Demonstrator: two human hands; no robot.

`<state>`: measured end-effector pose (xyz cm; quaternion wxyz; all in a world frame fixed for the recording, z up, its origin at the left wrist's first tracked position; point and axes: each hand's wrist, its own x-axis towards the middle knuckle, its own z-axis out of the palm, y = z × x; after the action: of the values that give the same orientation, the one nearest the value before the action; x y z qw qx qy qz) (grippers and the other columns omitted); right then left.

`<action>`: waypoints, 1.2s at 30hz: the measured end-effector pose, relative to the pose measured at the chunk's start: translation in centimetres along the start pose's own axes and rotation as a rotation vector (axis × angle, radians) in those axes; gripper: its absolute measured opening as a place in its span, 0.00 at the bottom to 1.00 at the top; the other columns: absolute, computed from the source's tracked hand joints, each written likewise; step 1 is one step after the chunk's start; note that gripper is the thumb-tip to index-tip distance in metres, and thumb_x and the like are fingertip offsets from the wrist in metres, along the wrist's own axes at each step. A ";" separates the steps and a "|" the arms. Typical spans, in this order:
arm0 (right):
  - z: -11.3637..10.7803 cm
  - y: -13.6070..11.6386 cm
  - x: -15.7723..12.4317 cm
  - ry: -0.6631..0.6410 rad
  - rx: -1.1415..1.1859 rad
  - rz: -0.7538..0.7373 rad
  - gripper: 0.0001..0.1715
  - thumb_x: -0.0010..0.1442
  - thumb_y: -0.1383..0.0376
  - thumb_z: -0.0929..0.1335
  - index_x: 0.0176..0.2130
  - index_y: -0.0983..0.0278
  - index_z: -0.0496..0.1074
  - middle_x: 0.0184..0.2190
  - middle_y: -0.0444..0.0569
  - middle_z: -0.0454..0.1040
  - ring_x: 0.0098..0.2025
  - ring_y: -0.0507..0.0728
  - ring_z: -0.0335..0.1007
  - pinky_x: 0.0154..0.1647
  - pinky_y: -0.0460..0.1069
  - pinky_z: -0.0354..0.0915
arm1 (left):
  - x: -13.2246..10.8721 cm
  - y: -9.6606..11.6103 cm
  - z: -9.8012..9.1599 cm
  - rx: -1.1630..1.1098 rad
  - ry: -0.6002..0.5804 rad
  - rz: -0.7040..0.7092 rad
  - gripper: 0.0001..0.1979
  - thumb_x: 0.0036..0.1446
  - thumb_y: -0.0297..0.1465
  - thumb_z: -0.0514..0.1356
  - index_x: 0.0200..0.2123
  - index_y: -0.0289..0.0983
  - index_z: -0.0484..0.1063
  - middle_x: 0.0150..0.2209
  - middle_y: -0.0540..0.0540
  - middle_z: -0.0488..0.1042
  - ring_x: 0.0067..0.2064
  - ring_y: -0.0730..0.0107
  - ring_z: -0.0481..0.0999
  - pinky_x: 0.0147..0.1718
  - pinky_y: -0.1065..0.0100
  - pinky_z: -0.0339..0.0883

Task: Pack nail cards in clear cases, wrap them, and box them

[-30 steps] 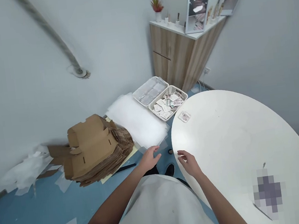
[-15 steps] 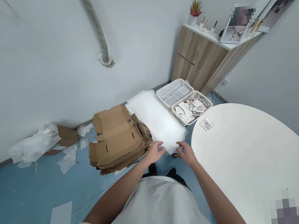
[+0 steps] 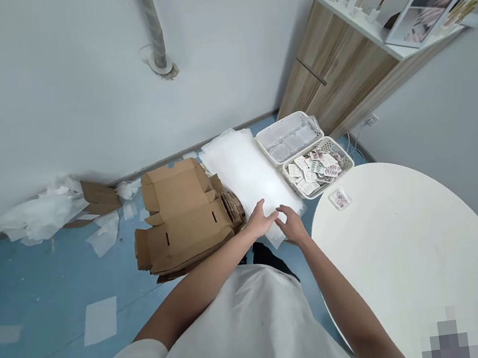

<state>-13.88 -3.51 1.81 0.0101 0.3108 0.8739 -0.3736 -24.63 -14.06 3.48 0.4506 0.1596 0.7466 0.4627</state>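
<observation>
Both hands are over the near end of a stack of white translucent sheets (image 3: 241, 164), which look like foam sheets or soft plastic bags. My left hand (image 3: 261, 221) has its fingers apart, and one finger reaches toward my right hand. My right hand (image 3: 292, 226) is curved, thumb and fingers apart, its tips close to those of the left. Whether the hands touch the top sheet or each other is hard to make out. Nothing shows in either hand. Left of the sheets lies a pile of flattened brown cardboard boxes (image 3: 186, 214).
A white basket (image 3: 288, 179) of printed cards and a second basket (image 3: 260, 141) with clear cases stand beyond the sheets. On the round white table (image 3: 405, 251) lies a small clear pack (image 3: 339, 198). A wooden cabinet (image 3: 338, 62) stands behind. Crumpled white wrapping (image 3: 45, 211) lies along the wall.
My hands have come closer together and moved a little forward over the sheets. The view has shifted, with the cabinet and baskets now further right.
</observation>
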 end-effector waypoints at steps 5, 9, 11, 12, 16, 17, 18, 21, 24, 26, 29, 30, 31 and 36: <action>-0.5 0.8 4.8 -0.056 0.001 -0.008 0.29 0.53 0.61 0.64 0.54 0.63 0.58 0.59 0.55 0.55 0.61 0.61 0.49 0.57 0.58 0.53 | 4.0 1.9 0.8 -0.099 0.094 -0.148 0.38 0.52 0.50 0.50 0.61 0.37 0.42 0.63 0.40 0.43 0.63 0.60 0.45 0.57 0.63 0.48; 0.2 2.1 8.2 -0.114 0.001 -0.038 0.33 0.51 0.62 0.65 0.56 0.65 0.56 0.61 0.56 0.48 0.63 0.63 0.40 0.58 0.59 0.51 | 7.2 2.3 1.7 -0.140 0.162 -0.312 0.38 0.53 0.52 0.45 0.61 0.37 0.41 0.63 0.41 0.41 0.63 0.61 0.44 0.57 0.63 0.48; 0.8 2.9 9.4 -0.107 0.001 -0.043 0.34 0.51 0.63 0.65 0.56 0.65 0.54 0.62 0.56 0.44 0.64 0.63 0.37 0.58 0.60 0.50 | 8.4 2.0 2.1 -0.137 0.172 -0.371 0.38 0.54 0.53 0.43 0.61 0.37 0.41 0.64 0.42 0.41 0.63 0.61 0.44 0.57 0.64 0.48; 1.2 3.1 9.9 -0.101 -0.002 -0.044 0.34 0.51 0.64 0.64 0.57 0.66 0.54 0.62 0.56 0.43 0.64 0.64 0.35 0.58 0.61 0.49 | 8.8 1.7 2.3 -0.135 0.176 -0.390 0.38 0.54 0.53 0.43 0.61 0.37 0.42 0.63 0.42 0.41 0.63 0.61 0.45 0.57 0.64 0.49; 2.3 3.7 10.6 -0.155 -0.050 -0.056 0.35 0.51 0.66 0.64 0.57 0.69 0.52 0.62 0.60 0.44 0.64 0.66 0.33 0.58 0.62 0.47 | 9.9 0.8 2.9 -0.127 0.222 -0.420 0.36 0.54 0.50 0.47 0.59 0.35 0.47 0.63 0.40 0.45 0.62 0.61 0.48 0.57 0.65 0.49; 2.5 3.6 10.5 -0.182 -0.064 -0.065 0.35 0.51 0.67 0.64 0.57 0.69 0.52 0.62 0.60 0.44 0.64 0.67 0.33 0.58 0.63 0.46 | 10.0 0.7 2.9 -0.125 0.231 -0.425 0.35 0.53 0.49 0.48 0.59 0.34 0.48 0.63 0.40 0.45 0.62 0.60 0.49 0.57 0.64 0.49; 2.7 3.6 10.4 -0.208 -0.074 -0.078 0.35 0.50 0.68 0.63 0.57 0.69 0.52 0.62 0.60 0.44 0.64 0.67 0.33 0.57 0.64 0.46 | 10.1 0.6 3.0 -0.123 0.238 -0.428 0.35 0.53 0.49 0.49 0.59 0.34 0.49 0.62 0.39 0.46 0.62 0.60 0.49 0.56 0.64 0.50; 3.0 3.3 9.9 -0.273 -0.079 -0.136 0.37 0.50 0.70 0.63 0.58 0.66 0.50 0.62 0.58 0.45 0.64 0.66 0.32 0.57 0.64 0.44 | 10.2 0.5 3.0 -0.111 0.239 -0.442 0.34 0.53 0.50 0.49 0.58 0.34 0.52 0.62 0.38 0.45 0.61 0.58 0.52 0.53 0.64 0.55; 3.2 2.9 9.6 -0.332 -0.081 -0.185 0.39 0.49 0.71 0.62 0.59 0.65 0.50 0.62 0.56 0.47 0.64 0.64 0.32 0.59 0.64 0.42 | 10.4 0.1 2.9 -0.079 0.263 -0.452 0.33 0.52 0.49 0.51 0.55 0.35 0.56 0.62 0.37 0.47 0.59 0.57 0.55 0.49 0.66 0.60; 3.3 2.8 9.6 -0.365 -0.085 -0.216 0.40 0.49 0.71 0.63 0.60 0.65 0.49 0.61 0.56 0.48 0.64 0.64 0.31 0.59 0.64 0.40 | 10.7 -0.4 2.9 -0.076 0.296 -0.427 0.29 0.52 0.45 0.53 0.53 0.35 0.59 0.59 0.37 0.54 0.56 0.59 0.61 0.47 0.67 0.62; 3.3 2.6 9.5 -0.406 -0.084 -0.273 0.41 0.49 0.70 0.63 0.60 0.65 0.47 0.61 0.54 0.50 0.64 0.63 0.31 0.60 0.64 0.39 | 11.5 -1.2 2.6 -0.095 0.351 -0.391 0.20 0.54 0.39 0.54 0.47 0.35 0.63 0.49 0.39 0.68 0.48 0.64 0.70 0.44 0.67 0.64; 3.2 2.5 9.5 -0.420 -0.083 -0.290 0.41 0.49 0.70 0.63 0.60 0.64 0.47 0.61 0.54 0.49 0.64 0.63 0.31 0.60 0.64 0.38 | 11.8 -1.5 2.5 -0.085 0.378 -0.397 0.17 0.54 0.38 0.54 0.44 0.35 0.65 0.46 0.40 0.70 0.45 0.65 0.71 0.42 0.67 0.65; 3.1 2.5 9.4 -0.434 -0.081 -0.307 0.41 0.49 0.69 0.63 0.60 0.64 0.47 0.61 0.54 0.49 0.64 0.63 0.32 0.60 0.64 0.38 | 12.1 -1.7 2.3 -0.063 0.405 -0.412 0.15 0.53 0.37 0.54 0.42 0.35 0.66 0.43 0.40 0.72 0.42 0.66 0.73 0.40 0.67 0.66; 2.5 3.0 9.5 -0.445 -0.023 -0.380 0.35 0.51 0.69 0.62 0.58 0.62 0.52 0.62 0.50 0.49 0.64 0.61 0.38 0.60 0.62 0.40 | 13.1 -2.8 1.3 0.040 0.476 -0.472 0.08 0.53 0.34 0.53 0.33 0.35 0.68 0.36 0.42 0.73 0.35 0.67 0.73 0.34 0.66 0.65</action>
<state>-20.40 1.48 -4.28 0.1348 0.0517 0.8970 -0.4179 -30.16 -6.21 -5.90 0.3549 -0.1214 0.8563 0.3552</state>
